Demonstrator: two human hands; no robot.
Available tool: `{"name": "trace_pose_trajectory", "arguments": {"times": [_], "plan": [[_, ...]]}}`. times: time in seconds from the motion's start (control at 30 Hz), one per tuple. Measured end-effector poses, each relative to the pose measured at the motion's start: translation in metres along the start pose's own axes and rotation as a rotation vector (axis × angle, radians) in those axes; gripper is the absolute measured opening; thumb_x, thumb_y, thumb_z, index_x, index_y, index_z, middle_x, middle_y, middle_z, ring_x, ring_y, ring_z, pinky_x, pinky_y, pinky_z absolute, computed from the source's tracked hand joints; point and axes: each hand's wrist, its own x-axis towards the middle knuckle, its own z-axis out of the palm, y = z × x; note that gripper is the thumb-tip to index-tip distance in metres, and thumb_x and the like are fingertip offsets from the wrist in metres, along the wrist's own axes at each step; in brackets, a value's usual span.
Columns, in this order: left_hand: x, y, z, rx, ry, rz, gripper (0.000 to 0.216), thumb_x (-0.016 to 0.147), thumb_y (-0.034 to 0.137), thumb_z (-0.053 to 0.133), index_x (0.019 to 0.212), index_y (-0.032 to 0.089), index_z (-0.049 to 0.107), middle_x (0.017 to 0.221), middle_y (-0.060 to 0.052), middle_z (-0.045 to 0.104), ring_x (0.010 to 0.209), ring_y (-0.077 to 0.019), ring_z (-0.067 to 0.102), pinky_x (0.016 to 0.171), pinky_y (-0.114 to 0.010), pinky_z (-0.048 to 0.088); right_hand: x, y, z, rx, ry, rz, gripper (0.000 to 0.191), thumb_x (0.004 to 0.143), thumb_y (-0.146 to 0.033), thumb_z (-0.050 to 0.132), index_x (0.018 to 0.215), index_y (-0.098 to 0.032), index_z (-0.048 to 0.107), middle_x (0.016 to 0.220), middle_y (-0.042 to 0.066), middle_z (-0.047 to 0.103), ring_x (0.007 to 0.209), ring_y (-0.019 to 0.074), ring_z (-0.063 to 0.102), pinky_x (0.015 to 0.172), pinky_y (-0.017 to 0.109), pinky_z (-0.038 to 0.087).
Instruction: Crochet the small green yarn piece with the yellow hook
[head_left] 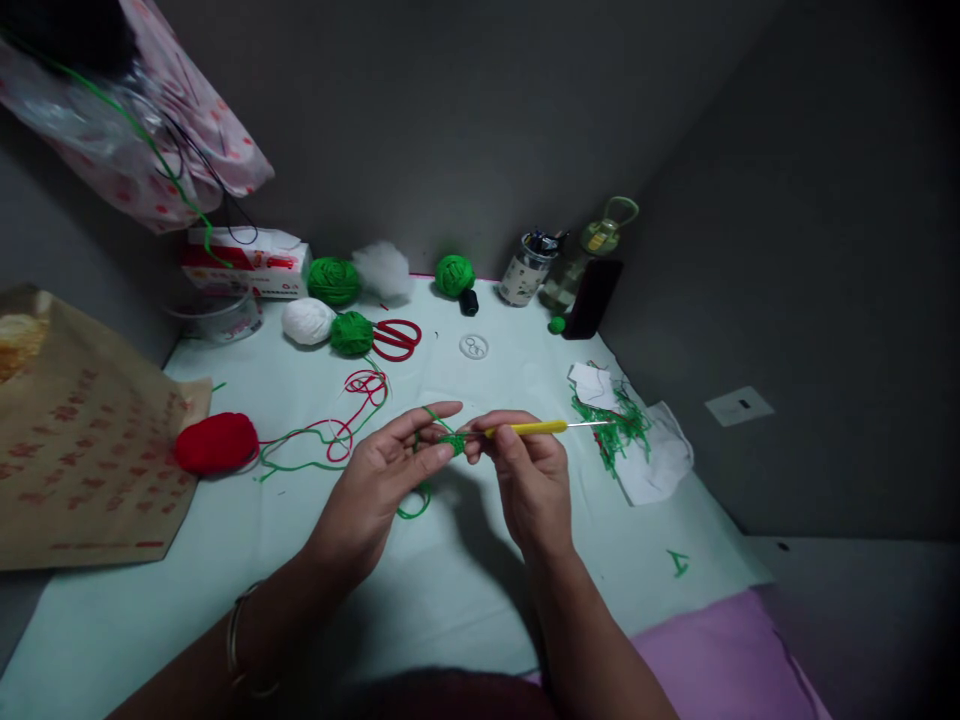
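Between the thumb and fingers of my left hand [386, 475] is a small green crochet piece [454, 442]. Green yarn [416, 503] runs over the raised left index finger and loops down below the hand. My right hand [531, 478] grips a crochet hook with a yellow handle [536, 428]. The hook's working end meets the green piece, and its other thin metal end points right. Whether the tip is inside a stitch is too small to tell. My two hands are close together above the pale tablecloth [465, 600].
Red scissors [397, 340] lie behind, beside green yarn balls [334, 281] and a white ball [308, 322]. A red yarn ball [217, 444] sits left, near a paper bag [105, 450]. At right are a phone [594, 298], a bottle [570, 275] and green yarn scraps [626, 425].
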Motion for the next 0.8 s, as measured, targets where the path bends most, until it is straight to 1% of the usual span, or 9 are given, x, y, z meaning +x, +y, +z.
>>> {"name": "trace_pose_trajectory", "arguments": {"times": [0.13, 0.27, 0.4, 0.63, 0.8], "plan": [[-0.0007, -0.0028, -0.0006, 0.021, 0.005, -0.003, 0.038, 0.083, 0.027, 0.079, 0.12, 0.025, 0.073, 0.096, -0.002, 0.067, 0.095, -0.0174, 0.064, 0.095, -0.032, 0.043, 0.0004, -0.0024, 0.0004, 0.061, -0.008, 0.024, 0.015, 0.094, -0.033, 0.065, 0.092, -0.021, 0.075, 0.083, 0.003, 0.076, 0.069, 0.0141, 0.067, 0.067, 0.029, 0.054], [-0.0017, -0.0034, 0.0011, 0.022, -0.015, -0.007, 0.038, 0.083, 0.026, 0.079, 0.121, 0.026, 0.073, 0.097, -0.003, 0.068, 0.099, -0.0187, 0.064, 0.094, -0.032, 0.043, 0.0007, -0.0046, -0.0012, 0.062, -0.005, 0.039, 0.017, 0.092, -0.036, 0.066, 0.088, -0.02, 0.073, 0.08, 0.004, 0.075, 0.065, 0.0147, 0.065, 0.062, 0.029, 0.054], [-0.0011, -0.0039, 0.0022, 0.041, 0.007, -0.008, 0.039, 0.082, 0.027, 0.08, 0.12, 0.026, 0.073, 0.098, -0.003, 0.069, 0.095, -0.0169, 0.063, 0.093, -0.031, 0.043, 0.0003, -0.0039, -0.0016, 0.055, -0.006, 0.023, 0.017, 0.092, -0.037, 0.067, 0.09, -0.021, 0.072, 0.082, 0.004, 0.075, 0.067, 0.0148, 0.065, 0.064, 0.03, 0.054], [0.0009, -0.004, -0.0009, 0.074, 0.039, 0.019, 0.037, 0.08, 0.026, 0.081, 0.117, 0.028, 0.076, 0.091, 0.001, 0.063, 0.091, -0.0136, 0.058, 0.084, -0.024, 0.043, -0.0006, -0.0029, -0.0001, 0.085, -0.009, 0.004, 0.018, 0.095, -0.038, 0.062, 0.091, -0.022, 0.07, 0.085, 0.004, 0.076, 0.066, 0.0138, 0.065, 0.063, 0.029, 0.053], [0.0002, -0.0028, -0.0027, 0.112, 0.035, 0.022, 0.037, 0.081, 0.028, 0.08, 0.118, 0.028, 0.076, 0.092, -0.001, 0.064, 0.09, -0.0148, 0.057, 0.08, -0.025, 0.043, -0.0007, -0.0042, -0.004, 0.067, -0.056, -0.023, 0.02, 0.099, -0.037, 0.057, 0.092, -0.021, 0.069, 0.085, 0.004, 0.077, 0.068, 0.014, 0.067, 0.065, 0.029, 0.055]]}}
